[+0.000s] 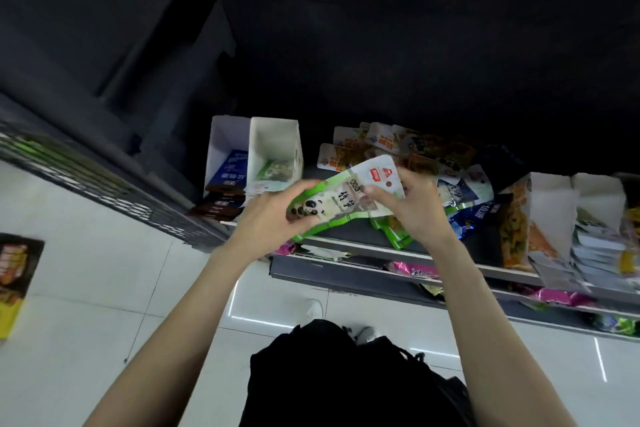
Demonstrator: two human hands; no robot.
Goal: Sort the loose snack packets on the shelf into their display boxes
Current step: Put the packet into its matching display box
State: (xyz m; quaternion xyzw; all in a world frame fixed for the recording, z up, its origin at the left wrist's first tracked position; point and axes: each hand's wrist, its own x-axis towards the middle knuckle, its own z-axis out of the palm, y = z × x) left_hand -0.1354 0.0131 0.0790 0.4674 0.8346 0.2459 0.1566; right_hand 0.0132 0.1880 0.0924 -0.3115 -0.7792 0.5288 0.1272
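A stack of green and white panda snack packets (343, 196) is held above the shelf front. My left hand (268, 218) grips its lower left end. My right hand (408, 204) pinches its upper right end. At the shelf's left stands a white display box (275, 135) with a green packet inside, and next to it another white box (225, 135) holding a blue packet. Loose orange packets (374, 146), blue packets (481, 211) and green packets (394, 232) lie heaped on the shelf behind and under my hands.
Two more display boxes (554, 198) with stacked packets stand at the shelf's right. Lower shelves (381, 274) hold pink and green packets. A dark wire rack (86, 177) runs along the left. White floor tiles lie below, with my feet and dark clothing.
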